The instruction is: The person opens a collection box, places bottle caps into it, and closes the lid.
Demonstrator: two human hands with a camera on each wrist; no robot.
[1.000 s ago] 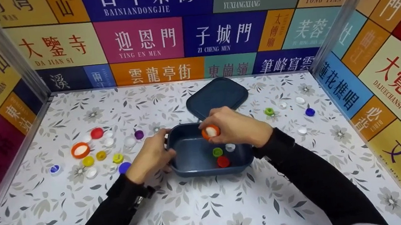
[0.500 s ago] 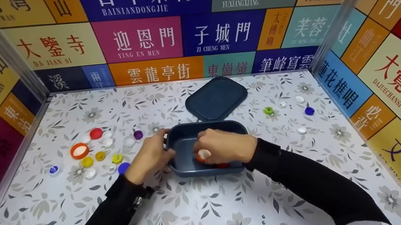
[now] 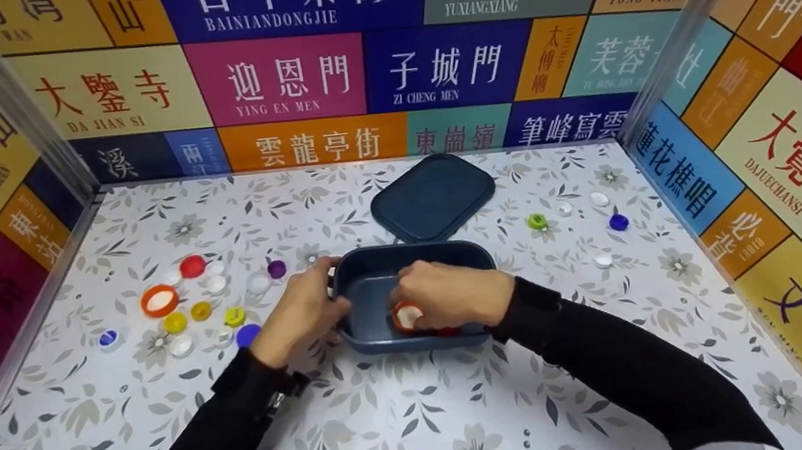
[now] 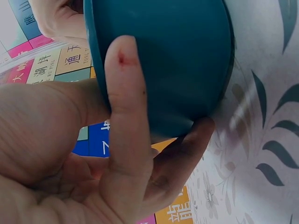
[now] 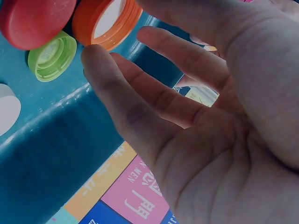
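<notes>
A dark blue rectangular box (image 3: 377,347) stands lidless mid-table. My left hand (image 3: 304,304) grips its left end; in the left wrist view a finger (image 4: 126,84) lies along the outer wall and the thumb passes behind the rim. Inside the box, my right hand (image 3: 447,294) pinches an orange bottle cap (image 3: 407,317) with a pale lining, low over the floor. Beside this cap, the right wrist view shows a red cap (image 5: 35,21), a green cap (image 5: 51,56) and a white cap (image 5: 7,109) in the box. From the head, the right hand hides most of these.
The box's dark lid (image 3: 433,197) lies behind it. Several caps lie left, including an orange cap (image 3: 159,301), a red cap (image 3: 192,266) and a blue cap (image 3: 248,336). At right are a green cap (image 3: 536,221) and a blue cap (image 3: 618,222). Printed walls enclose the table.
My right hand has moved left and down into the box with the orange bottle cap, which now lies flatter than half a second ago. The left hand has stayed on the box.
</notes>
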